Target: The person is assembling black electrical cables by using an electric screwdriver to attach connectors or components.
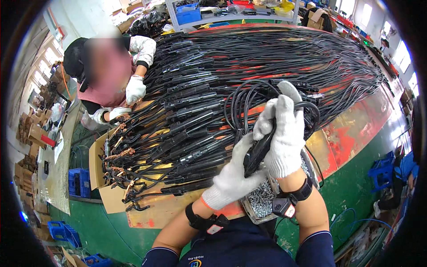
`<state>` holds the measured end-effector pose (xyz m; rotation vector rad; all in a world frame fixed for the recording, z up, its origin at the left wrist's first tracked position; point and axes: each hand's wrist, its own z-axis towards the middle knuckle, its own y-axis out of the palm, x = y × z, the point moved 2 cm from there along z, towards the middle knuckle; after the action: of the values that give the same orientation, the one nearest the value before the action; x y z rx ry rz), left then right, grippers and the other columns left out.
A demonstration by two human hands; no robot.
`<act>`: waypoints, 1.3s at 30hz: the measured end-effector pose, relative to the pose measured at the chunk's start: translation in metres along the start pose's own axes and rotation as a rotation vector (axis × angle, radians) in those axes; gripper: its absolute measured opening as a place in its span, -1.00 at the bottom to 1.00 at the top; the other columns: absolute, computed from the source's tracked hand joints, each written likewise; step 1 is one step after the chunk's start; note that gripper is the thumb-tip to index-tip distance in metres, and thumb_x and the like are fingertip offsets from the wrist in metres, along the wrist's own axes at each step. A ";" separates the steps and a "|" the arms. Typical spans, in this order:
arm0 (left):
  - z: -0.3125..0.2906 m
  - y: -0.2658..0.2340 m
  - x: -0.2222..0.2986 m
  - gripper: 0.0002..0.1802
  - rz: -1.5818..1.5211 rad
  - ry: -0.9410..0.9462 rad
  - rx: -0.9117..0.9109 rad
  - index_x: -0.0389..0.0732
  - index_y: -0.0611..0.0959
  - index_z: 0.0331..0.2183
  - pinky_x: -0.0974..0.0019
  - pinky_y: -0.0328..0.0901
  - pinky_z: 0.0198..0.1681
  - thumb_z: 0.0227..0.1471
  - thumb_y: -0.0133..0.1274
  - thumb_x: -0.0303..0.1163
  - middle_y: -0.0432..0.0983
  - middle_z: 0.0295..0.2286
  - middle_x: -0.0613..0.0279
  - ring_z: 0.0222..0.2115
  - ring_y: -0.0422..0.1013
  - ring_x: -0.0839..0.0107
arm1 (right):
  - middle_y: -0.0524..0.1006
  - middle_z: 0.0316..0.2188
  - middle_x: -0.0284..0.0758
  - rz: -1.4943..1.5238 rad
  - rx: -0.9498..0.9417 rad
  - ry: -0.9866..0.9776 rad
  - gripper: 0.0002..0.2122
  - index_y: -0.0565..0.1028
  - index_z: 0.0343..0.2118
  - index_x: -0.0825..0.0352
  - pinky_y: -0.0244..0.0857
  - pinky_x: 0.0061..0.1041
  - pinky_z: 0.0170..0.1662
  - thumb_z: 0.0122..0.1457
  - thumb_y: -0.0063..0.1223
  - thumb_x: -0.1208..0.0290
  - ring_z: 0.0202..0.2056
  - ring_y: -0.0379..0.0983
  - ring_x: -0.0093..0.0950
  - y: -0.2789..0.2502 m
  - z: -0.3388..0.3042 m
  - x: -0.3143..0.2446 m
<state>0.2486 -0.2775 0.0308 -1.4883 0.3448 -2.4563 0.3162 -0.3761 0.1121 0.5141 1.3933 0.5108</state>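
My left hand (233, 178), in a white knitted glove, closes round a black handle-like part (256, 155) from below. My right hand (284, 138), gloved the same way, grips a coiled black cable (235, 104) and the upper end of that part; the palm side hides some of the hold. Loops of the cable stand out to the left of and behind the right fingers. Under my hands, a tray (257, 217) of small silvery metal pieces sits at the table's near edge. Rows of black cables with black sleeves (195, 111) lie just beyond my left hand.
Red and yellow worn table (351, 133) carries the long cables, which run to the far right. Copper-coloured ends (120, 151) overhang the left side above a cardboard box (95, 164). A co-worker in white gloves (134, 89) handles cable ends there. Blue crates (79, 182) stand on the green floor.
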 end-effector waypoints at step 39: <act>-0.028 0.031 -0.035 -0.82 -1.085 -1.156 0.229 -0.07 0.40 -0.38 0.52 0.09 -0.72 0.14 0.09 -0.32 0.26 -0.65 0.46 -0.74 0.19 0.63 | 0.51 -0.09 -0.28 0.432 0.123 -0.007 -0.61 0.43 -0.02 0.27 0.09 0.16 0.21 0.12 0.21 0.26 0.00 0.45 -0.30 -0.191 -0.056 -0.023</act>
<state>0.2420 -0.2933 -0.0216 -3.0495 -1.1544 -1.4379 0.2648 -0.5384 0.0065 0.9262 1.3141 0.7713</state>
